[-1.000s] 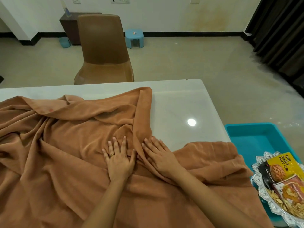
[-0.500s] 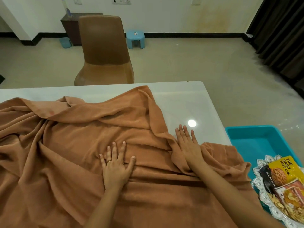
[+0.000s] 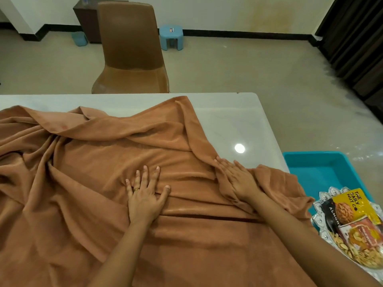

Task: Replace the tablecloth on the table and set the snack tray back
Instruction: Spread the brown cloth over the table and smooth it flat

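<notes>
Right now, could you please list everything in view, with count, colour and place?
tablecloth: one, orange-brown, rumpled over the table
table: one, white, far right corner bare
snack tray: one, silver, right of table, holding nut packets
tub: one, turquoise, behind the snack tray
chair: one, brown, beyond the table
stool: one, blue, by far wall
cabinet: one, dark brown, behind chair
curtain: one, dark, far right
left hand: one, flat on tablecloth
right hand: one, flat on a tablecloth fold

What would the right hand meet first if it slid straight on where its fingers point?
Probably the raised fold of the rust-brown tablecloth just ahead of the right hand; bare white tabletop lies beside it.
</notes>
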Demonstrator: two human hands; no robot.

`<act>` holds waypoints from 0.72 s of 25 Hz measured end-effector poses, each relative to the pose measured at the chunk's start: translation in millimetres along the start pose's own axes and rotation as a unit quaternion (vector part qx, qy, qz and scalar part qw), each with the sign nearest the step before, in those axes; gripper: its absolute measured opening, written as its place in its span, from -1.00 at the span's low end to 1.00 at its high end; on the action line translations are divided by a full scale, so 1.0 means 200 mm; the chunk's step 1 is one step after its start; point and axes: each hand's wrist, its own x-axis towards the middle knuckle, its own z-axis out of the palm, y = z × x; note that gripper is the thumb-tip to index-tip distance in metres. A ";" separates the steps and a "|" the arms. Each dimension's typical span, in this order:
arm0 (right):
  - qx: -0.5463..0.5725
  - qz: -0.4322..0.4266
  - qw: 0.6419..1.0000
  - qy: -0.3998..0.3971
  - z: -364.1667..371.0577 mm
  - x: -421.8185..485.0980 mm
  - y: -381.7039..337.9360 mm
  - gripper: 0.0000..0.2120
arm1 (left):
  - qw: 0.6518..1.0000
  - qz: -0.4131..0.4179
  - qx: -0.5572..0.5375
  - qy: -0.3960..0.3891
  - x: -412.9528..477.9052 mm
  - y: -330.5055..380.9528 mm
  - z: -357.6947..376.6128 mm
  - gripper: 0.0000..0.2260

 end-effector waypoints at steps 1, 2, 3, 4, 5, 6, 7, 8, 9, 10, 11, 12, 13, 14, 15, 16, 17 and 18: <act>-0.023 0.016 1.000 -0.003 0.00 -0.02 0.08 -0.49 | 1.000 0.001 -0.002 -0.004 -0.02 0.00 0.00 -0.35; -0.045 0.049 0.998 -0.005 -0.03 -0.03 0.18 -0.48 | 1.000 -0.005 -0.005 -0.004 -0.04 -0.02 0.01 -0.35; -0.063 0.106 0.992 -0.005 -0.05 -0.04 0.28 -0.46 | 1.000 -0.015 -0.007 -0.001 -0.07 -0.04 0.01 -0.34; -0.079 0.178 0.981 0.000 -0.09 -0.04 0.36 -0.42 | 1.000 -0.023 -0.004 0.001 -0.09 -0.06 0.00 -0.33; -0.098 0.247 0.964 0.003 -0.13 -0.03 0.39 -0.38 | 1.000 -0.028 0.002 0.002 -0.11 -0.09 0.00 -0.33; -0.112 0.283 0.952 0.003 -0.16 -0.01 0.37 -0.34 | 1.000 -0.030 0.006 0.003 -0.13 -0.12 -0.01 -0.33; -0.106 0.281 0.954 0.003 -0.15 0.01 0.29 -0.30 | 0.999 -0.031 0.008 0.005 -0.13 -0.15 -0.01 -0.32; -0.085 0.255 0.963 -0.004 -0.13 0.02 0.18 -0.25 | 0.999 -0.031 0.009 0.008 -0.13 -0.16 -0.02 -0.32; -0.058 0.220 0.974 -0.021 -0.09 0.02 0.04 -0.20 | 0.999 -0.030 0.009 0.007 -0.13 -0.16 -0.03 -0.31; -0.037 0.184 0.981 -0.047 -0.04 0.02 -0.09 -0.16 | 1.000 -0.030 0.006 0.004 -0.12 -0.15 -0.03 -0.31; -0.023 0.156 0.986 -0.058 0.01 0.01 -0.19 -0.13 | 1.000 -0.030 0.001 -0.001 -0.11 -0.13 -0.04 -0.31; -0.016 0.140 0.989 -0.055 0.06 -0.01 -0.28 -0.14 | 0.999 -0.032 -0.004 -0.005 -0.12 -0.11 -0.03 -0.30; -0.027 0.125 0.991 -0.044 0.10 -0.04 -0.35 -0.18 | 0.999 -0.035 -0.012 -0.006 -0.12 -0.10 -0.03 -0.30; -0.045 0.109 0.993 -0.026 0.14 -0.06 -0.43 -0.23 | 0.999 -0.038 -0.027 -0.001 -0.13 -0.10 -0.04 -0.29; -0.053 0.090 0.994 -0.015 0.17 -0.09 -0.50 -0.29 | 0.998 -0.040 -0.053 0.011 -0.14 -0.11 -0.05 -0.29; -0.044 0.065 0.997 -0.015 0.19 -0.13 -0.58 -0.35 | 0.995 -0.038 -0.090 0.029 -0.15 -0.12 -0.06 -0.28; -0.025 0.035 0.999 -0.025 0.22 -0.18 -0.67 -0.40 | 0.991 -0.025 -0.123 0.048 -0.16 -0.14 -0.08 -0.27; -0.006 0.006 0.999 -0.035 0.24 -0.23 -0.75 -0.43 | 0.988 0.005 -0.140 0.065 -0.16 -0.14 -0.09 -0.26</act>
